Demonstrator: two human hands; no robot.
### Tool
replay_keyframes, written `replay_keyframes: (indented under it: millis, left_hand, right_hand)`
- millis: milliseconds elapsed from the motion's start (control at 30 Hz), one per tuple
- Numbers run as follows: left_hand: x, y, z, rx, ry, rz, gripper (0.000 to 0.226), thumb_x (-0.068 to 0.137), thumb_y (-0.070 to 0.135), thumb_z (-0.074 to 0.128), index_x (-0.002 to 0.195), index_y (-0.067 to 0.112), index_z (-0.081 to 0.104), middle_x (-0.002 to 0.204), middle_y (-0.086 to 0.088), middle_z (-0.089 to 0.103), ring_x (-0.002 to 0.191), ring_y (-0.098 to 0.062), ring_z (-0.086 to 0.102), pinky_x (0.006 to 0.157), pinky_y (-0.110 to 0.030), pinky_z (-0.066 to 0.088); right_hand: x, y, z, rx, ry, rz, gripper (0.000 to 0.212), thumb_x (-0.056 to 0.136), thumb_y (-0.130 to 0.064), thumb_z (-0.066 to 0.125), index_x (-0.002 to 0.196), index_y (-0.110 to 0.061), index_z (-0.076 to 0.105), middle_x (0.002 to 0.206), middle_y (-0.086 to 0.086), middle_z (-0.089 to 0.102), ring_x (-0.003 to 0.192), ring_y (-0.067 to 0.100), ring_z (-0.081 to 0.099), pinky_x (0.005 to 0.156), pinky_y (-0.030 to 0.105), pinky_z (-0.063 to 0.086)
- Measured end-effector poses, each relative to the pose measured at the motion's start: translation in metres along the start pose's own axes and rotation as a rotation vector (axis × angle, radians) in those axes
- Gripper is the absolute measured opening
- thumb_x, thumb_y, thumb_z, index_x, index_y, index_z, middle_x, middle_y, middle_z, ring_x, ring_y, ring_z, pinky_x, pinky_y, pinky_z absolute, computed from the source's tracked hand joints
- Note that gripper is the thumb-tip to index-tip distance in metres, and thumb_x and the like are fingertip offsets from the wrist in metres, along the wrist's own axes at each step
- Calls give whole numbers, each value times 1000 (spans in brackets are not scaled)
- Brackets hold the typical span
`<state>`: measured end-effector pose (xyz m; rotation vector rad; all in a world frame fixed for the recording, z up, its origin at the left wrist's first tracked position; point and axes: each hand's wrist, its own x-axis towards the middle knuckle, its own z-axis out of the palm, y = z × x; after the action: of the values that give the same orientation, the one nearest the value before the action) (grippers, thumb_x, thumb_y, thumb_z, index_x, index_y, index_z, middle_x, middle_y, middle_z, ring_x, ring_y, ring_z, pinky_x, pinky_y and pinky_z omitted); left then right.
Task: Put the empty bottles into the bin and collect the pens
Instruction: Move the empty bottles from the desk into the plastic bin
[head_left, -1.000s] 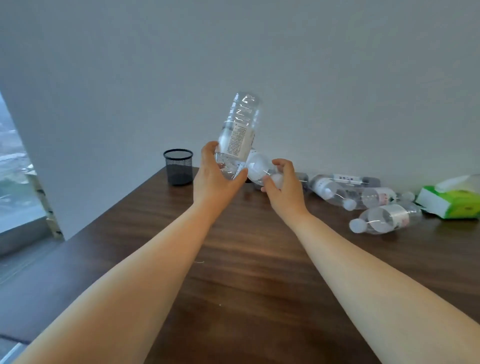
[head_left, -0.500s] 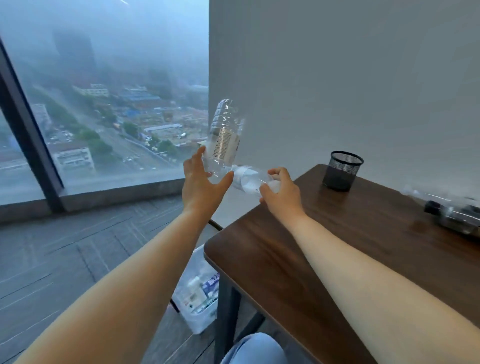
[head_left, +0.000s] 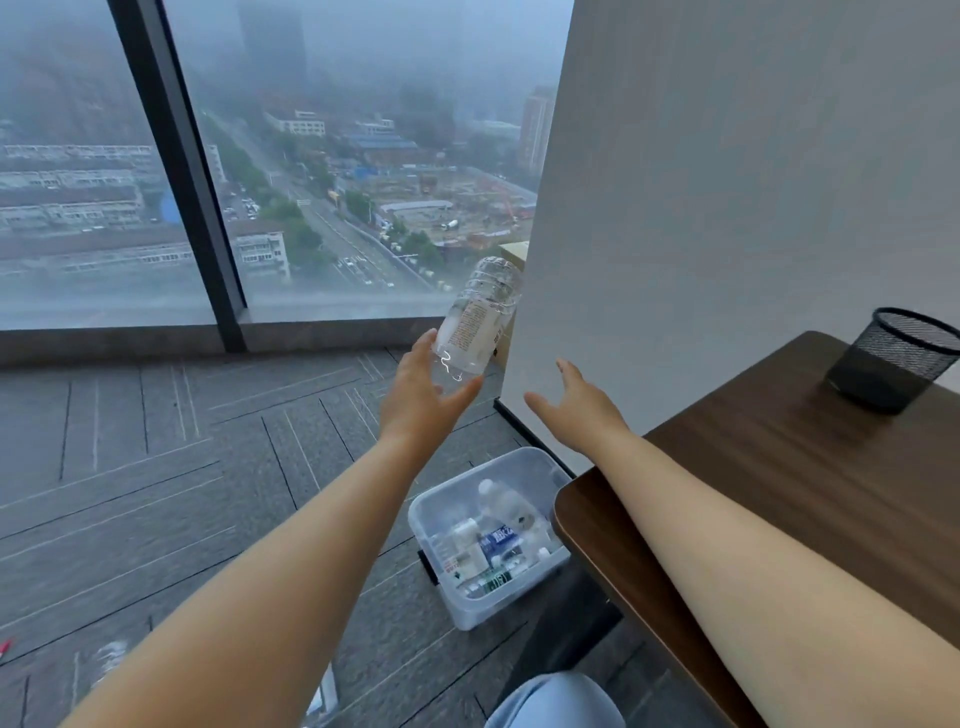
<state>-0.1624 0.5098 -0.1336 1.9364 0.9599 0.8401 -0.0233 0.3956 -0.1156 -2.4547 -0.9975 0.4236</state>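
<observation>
My left hand (head_left: 423, 402) grips an empty clear plastic bottle (head_left: 475, 322) near its neck end, the base tilted up toward the window. It hangs in the air above and beyond the clear plastic bin (head_left: 441, 587) on the floor, which holds several bottles (head_left: 506, 512). My right hand (head_left: 576, 402) is spread open with nothing in it, beside the wall corner and above the bin. A black mesh pen cup (head_left: 893, 358) stands on the brown table (head_left: 810, 493) at the right.
The bin sits on grey carpet against the table's left end. A white wall panel (head_left: 727, 182) rises behind the table. A large window with a dark frame (head_left: 176, 171) fills the left. A cardboard box (head_left: 511, 260) shows behind the wall edge. My knee (head_left: 556, 701) is at the bottom.
The view swung left and down from the table to the bin. My right hand let go of its bottle and now is open; a bottle lies on top in the bin.
</observation>
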Motion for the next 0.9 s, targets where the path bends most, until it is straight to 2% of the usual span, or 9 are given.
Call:
replay_keyframes:
  millis: [133,333,433,500,567,633,700,800,900]
  left_hand:
    - [3,-21,20,99,-71,-49,77,79,49,64,142,23,28,142,-3,45,120,-24,53,97,-43,46]
    - [2,-46,56,157,-204,-158,76,79,47,65,141,20,30,136,-11,48,117,-27,53,93,-42,46]
    - [10,-51,69,140,-377,-173,87,85,47,57,149,18,7,153,-15,24,139,-31,29,110,-46,30]
    - [14,-53,73,165,-466,-207,86,91,50,44,148,20,-11,159,-13,-3,146,-31,1,118,-50,10]
    - [17,-52,74,187,-435,-230,79,94,50,35,147,21,-16,158,-12,-11,146,-31,-8,118,-52,3]
    - [18,-48,73,180,-347,-183,74,96,42,39,149,18,-9,158,-14,-1,146,-30,2,118,-49,10]
    - [16,-42,69,176,-263,-116,66,96,31,45,148,13,11,153,-16,21,141,-31,25,114,-45,25]
    - [12,-28,61,196,-214,-42,39,94,24,47,130,10,47,127,-12,55,111,-24,56,95,-41,47]
    - [5,-6,52,206,-161,23,25,93,20,46,108,10,63,103,-9,67,89,-23,61,79,-38,52]
  right_hand:
    - [5,3,2,14,-28,45,67,92,-35,50,148,-17,18,137,13,46,128,32,45,102,41,40]
    - [12,9,6,62,10,76,59,89,-25,48,143,-17,26,119,12,57,103,27,57,86,38,46]
    - [14,11,5,124,39,64,57,89,-23,49,140,-15,28,99,7,52,89,23,54,76,35,47]
    - [13,13,4,155,52,48,55,90,-22,49,140,-14,28,98,7,51,86,22,53,72,33,43]
    - [12,14,3,166,62,42,53,91,-21,48,140,-13,28,103,10,55,89,23,55,74,32,42]
    - [11,14,2,164,67,42,52,91,-21,47,139,-12,29,114,14,59,97,25,57,77,33,43]
    - [10,12,2,159,63,42,52,90,-20,46,139,-12,31,115,13,58,105,27,57,82,35,44]
    - [9,12,2,169,63,49,47,89,-22,46,134,-12,36,115,13,61,104,28,59,87,38,48]
    - [5,10,1,220,106,27,35,87,-21,47,122,-13,46,112,13,64,99,28,62,87,40,52]
